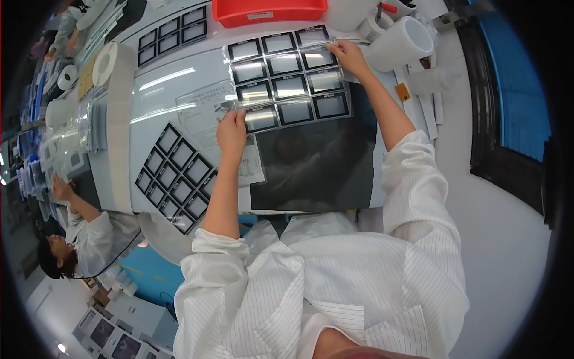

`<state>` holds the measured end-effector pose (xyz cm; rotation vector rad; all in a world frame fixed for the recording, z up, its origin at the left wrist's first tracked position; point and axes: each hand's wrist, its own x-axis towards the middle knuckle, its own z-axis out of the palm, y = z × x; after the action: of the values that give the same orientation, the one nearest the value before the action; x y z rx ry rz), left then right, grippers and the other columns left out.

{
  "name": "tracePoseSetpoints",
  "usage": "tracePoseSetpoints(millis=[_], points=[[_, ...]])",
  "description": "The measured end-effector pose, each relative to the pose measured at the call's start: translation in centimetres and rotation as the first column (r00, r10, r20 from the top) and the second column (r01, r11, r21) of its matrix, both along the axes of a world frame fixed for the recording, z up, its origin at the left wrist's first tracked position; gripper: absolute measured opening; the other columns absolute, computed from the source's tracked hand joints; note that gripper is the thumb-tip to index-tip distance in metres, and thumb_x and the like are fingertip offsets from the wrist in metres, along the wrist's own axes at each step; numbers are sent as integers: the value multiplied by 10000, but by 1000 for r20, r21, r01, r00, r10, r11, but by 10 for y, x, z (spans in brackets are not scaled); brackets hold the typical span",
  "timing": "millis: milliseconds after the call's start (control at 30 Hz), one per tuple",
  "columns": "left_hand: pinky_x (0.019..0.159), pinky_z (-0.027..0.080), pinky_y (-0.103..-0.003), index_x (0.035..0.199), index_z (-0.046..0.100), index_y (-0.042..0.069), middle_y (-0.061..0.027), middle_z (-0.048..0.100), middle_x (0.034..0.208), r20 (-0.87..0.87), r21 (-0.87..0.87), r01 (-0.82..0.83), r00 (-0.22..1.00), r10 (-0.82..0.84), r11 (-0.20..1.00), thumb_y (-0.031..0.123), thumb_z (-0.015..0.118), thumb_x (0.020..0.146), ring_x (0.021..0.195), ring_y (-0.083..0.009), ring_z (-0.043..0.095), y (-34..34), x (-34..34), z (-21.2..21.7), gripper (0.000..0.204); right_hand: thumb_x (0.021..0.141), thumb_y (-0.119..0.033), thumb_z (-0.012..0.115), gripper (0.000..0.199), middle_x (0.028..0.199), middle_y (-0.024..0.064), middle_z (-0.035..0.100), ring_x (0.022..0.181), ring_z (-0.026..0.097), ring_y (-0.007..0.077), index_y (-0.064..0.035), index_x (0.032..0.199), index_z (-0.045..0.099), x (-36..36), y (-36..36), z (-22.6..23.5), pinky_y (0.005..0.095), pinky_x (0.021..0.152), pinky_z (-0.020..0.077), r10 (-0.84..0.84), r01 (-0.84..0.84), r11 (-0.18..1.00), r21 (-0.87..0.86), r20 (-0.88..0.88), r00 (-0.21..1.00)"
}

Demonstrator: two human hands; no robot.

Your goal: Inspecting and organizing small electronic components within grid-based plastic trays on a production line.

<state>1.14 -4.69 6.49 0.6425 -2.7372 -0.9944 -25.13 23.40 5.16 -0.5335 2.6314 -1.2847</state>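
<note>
Desk [145,134]: white, black mat [314,170] along its near edge.
Framed sheet [289,84]: at the mat's far end.
Left grip [232,130]: pinching the sheet's near-left edge.
Right grip [349,56]: pinching its right edge, farther up.

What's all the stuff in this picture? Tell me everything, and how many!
clear sheet of black rectangular frames: 1, clear and black, upper middle
similar framed sheets: at least 2, clear and black, left and upper left
red plastic tray: 1, red, top
flat black mat: 1, black, centre
hollow white cylinder: 1, white, upper right
blue panel: 1, blue, far right
co-worker in white clothing: 1, white, left
white boxy machines: several, white, lower left
background clutter: too small to count, mixed, far left
left hand: 1, bare, sheet's near-left corner
right hand: 1, bare, sheet's right edge
</note>
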Motion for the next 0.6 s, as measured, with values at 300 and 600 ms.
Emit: tracePoseSetpoints(millis=[300, 600], points=[[564, 446, -487, 751, 575, 58, -171, 625, 680, 206, -294, -35, 974, 99, 955, 366, 510, 935, 637, -383, 602, 10, 4, 5, 364, 858, -448, 633, 420, 539, 40, 586, 453, 571, 137, -41, 757, 627, 8, -6, 2, 291, 504, 442, -57, 52, 998, 40, 130, 990], [528, 458, -467, 744, 542, 60, -148, 623, 669, 188, -438, 24, 980, 66, 899, 344, 500, 943, 601, -370, 612, 19, 4, 9, 348, 862, -428, 633, 407, 558, 46, 588, 506, 555, 145, -33, 768, 628, 10, -3, 1, 299, 516, 417, -54, 58, 993, 100, -43, 998]])
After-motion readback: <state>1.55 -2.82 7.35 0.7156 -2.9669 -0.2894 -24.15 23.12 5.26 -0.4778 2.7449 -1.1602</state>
